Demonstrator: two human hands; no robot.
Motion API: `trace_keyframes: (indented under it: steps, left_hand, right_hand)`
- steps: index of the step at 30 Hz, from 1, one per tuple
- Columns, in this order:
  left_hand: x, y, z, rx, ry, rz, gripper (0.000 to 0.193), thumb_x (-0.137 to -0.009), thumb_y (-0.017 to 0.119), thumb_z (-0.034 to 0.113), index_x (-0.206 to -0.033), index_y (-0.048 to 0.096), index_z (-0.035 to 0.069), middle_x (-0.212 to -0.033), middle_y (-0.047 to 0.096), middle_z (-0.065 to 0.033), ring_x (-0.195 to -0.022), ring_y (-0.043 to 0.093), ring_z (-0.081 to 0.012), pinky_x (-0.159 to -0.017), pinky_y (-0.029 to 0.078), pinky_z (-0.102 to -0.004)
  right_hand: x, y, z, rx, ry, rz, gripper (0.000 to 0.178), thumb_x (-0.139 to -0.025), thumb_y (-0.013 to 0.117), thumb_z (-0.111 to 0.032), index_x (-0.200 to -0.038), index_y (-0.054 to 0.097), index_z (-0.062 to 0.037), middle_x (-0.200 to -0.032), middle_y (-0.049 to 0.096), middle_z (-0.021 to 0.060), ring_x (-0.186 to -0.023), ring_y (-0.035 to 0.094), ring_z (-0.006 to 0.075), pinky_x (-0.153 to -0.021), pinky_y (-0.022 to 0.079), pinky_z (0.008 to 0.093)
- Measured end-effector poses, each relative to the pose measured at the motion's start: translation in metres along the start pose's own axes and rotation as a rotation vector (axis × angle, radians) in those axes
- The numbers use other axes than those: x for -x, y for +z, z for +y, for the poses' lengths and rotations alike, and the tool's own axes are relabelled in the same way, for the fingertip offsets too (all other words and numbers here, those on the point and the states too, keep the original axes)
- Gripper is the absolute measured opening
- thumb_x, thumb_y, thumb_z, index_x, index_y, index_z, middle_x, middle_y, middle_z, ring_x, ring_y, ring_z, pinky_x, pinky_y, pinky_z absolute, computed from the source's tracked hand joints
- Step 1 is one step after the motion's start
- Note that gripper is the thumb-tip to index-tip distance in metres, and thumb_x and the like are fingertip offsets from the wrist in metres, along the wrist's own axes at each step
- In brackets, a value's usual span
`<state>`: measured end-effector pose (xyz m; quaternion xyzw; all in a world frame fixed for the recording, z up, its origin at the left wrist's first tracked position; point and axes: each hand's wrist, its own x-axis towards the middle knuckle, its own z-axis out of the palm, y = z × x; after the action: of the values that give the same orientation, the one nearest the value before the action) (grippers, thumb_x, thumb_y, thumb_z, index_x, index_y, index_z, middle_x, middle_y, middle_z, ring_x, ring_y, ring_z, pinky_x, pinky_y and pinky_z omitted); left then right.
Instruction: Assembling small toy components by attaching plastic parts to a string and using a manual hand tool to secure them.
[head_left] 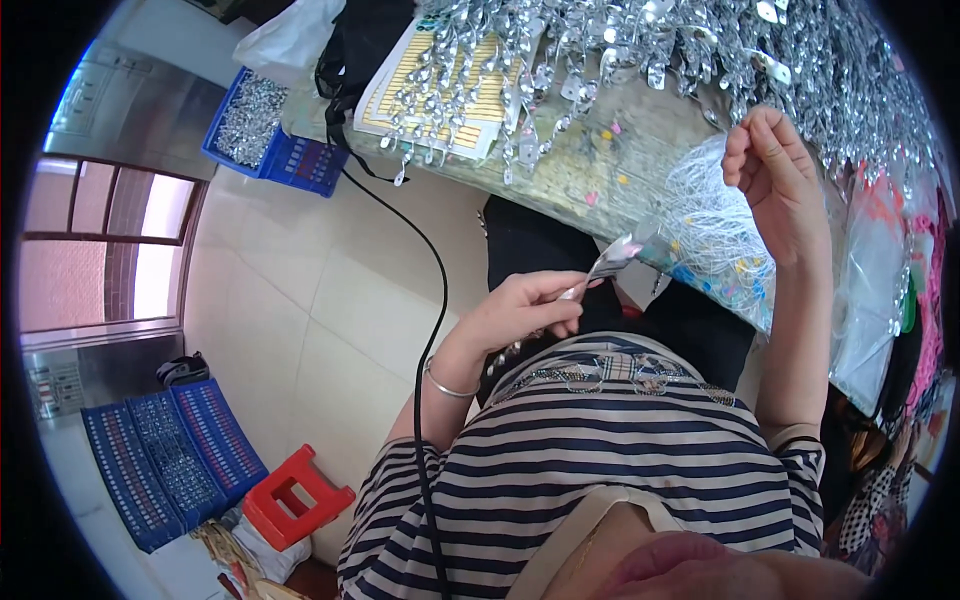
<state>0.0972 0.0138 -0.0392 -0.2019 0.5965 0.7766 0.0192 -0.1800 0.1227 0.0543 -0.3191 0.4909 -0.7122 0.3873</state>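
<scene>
A seated person in a striped shirt faces a worn table [560, 180], both bare hands in view. The left hand [540, 303] pinches a small silvery piece [607, 262] between thumb and fingers, in front of the waist and just short of the table's near edge. The right hand [778, 175] is raised over the table's right side, fingers curled toward the thumb; whether they grip anything cannot be told. Near it lies a loose tangle of white threads [712, 195]. Shiny silver strips [690, 60] heap along the far side, some draped over printed sheets [440, 85] at left. A black cable [444, 290] hangs across the left side. On the floor, at lower left, a red stool [330, 505] stands beside blue trays [165, 460].
</scene>
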Motion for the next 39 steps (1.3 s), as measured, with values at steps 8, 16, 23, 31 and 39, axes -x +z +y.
trace_keyframes:
  steps: [8, 16, 23, 31, 39]
  left_hand:
    - [-0.006, -0.05, 0.022, 0.032, 0.313, 0.56, 0.036, -0.093, 0.052, 0.014, -0.127, 0.051, 0.002, -0.086, 0.059, -0.0006, -0.06, 0.042, -0.0029, -0.053, 0.035, -0.0178]
    - [-0.1, -0.146, 0.086, -1.024, 0.422, 0.96, 0.04, -0.088, 0.049, 0.008, -0.126, 0.046, -0.004, -0.092, 0.058, -0.0241, -0.084, 0.057, -0.0359, -0.077, 0.045, -0.0401]
    - [-0.161, -0.196, 0.081, -1.407, 0.325, 1.139, 0.037, -0.085, 0.056, 0.011, -0.119, 0.051, -0.003, -0.097, 0.06, -0.0184, -0.097, 0.053, -0.034, -0.088, 0.039, -0.0439]
    - [-0.179, -0.125, 0.081, -1.266, 0.496, 1.079, 0.029, -0.081, 0.062, 0.027, -0.092, 0.064, 0.0, -0.092, 0.064, -0.0178, -0.086, 0.059, -0.0337, -0.08, 0.044, -0.0423]
    - [-0.178, -0.133, 0.093, -0.887, 0.475, 1.001, 0.025, -0.085, 0.056, 0.021, -0.086, 0.063, -0.002, -0.083, 0.064, -0.0166, -0.07, 0.063, -0.0245, -0.063, 0.047, -0.0343]
  right_hand:
    - [-0.042, 0.029, -0.002, 0.132, -0.031, -0.012, 0.027, -0.097, 0.047, -0.022, -0.117, 0.052, -0.0042, -0.106, 0.064, 0.0116, -0.097, 0.062, 0.0166, -0.082, 0.051, 0.0278]
    - [-0.01, 0.026, 0.027, 0.393, 0.107, -0.077, 0.024, -0.094, 0.051, -0.019, -0.111, 0.058, -0.0033, -0.108, 0.064, 0.009, -0.103, 0.059, 0.0175, -0.087, 0.047, 0.0305]
    - [0.014, 0.017, 0.035, 0.506, 0.262, -0.03, 0.02, -0.093, 0.053, -0.015, -0.108, 0.058, -0.0025, -0.109, 0.063, 0.0075, -0.102, 0.058, 0.0143, -0.088, 0.045, 0.0282]
    - [0.035, 0.02, 0.047, 0.577, 0.371, -0.016, 0.019, -0.093, 0.053, -0.011, -0.108, 0.06, -0.0013, -0.104, 0.063, 0.004, -0.099, 0.056, 0.0101, -0.089, 0.043, 0.0251]
    - [0.047, 0.016, 0.051, 0.576, 0.369, -0.007, 0.019, -0.093, 0.052, -0.011, -0.105, 0.062, 0.0001, -0.099, 0.064, 0.0043, -0.095, 0.057, 0.0103, -0.086, 0.044, 0.0242]
